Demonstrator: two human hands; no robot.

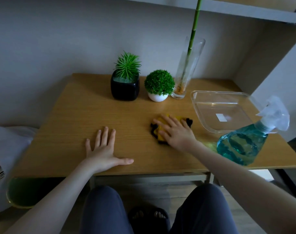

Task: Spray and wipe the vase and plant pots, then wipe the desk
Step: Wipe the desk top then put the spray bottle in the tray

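My right hand (175, 130) presses flat on a yellow cloth with black trim (159, 131) at the middle of the wooden desk (93, 112). My left hand (104, 149) rests flat on the desk with fingers spread, holding nothing. At the back stand a black square pot with a spiky green plant (125, 88), a white round pot with a ball-shaped plant (158, 97) and a tall clear glass vase (186, 71) with a bamboo stalk. A spray bottle of blue liquid (243, 146) stands at the desk's right front.
A clear plastic tray (220, 110) sits at the right, behind the spray bottle. A shelf (262, 12) hangs overhead at the back right. A white cushion (5, 142) and a green bin (23, 193) lie left of the desk. My knees are under the front edge.
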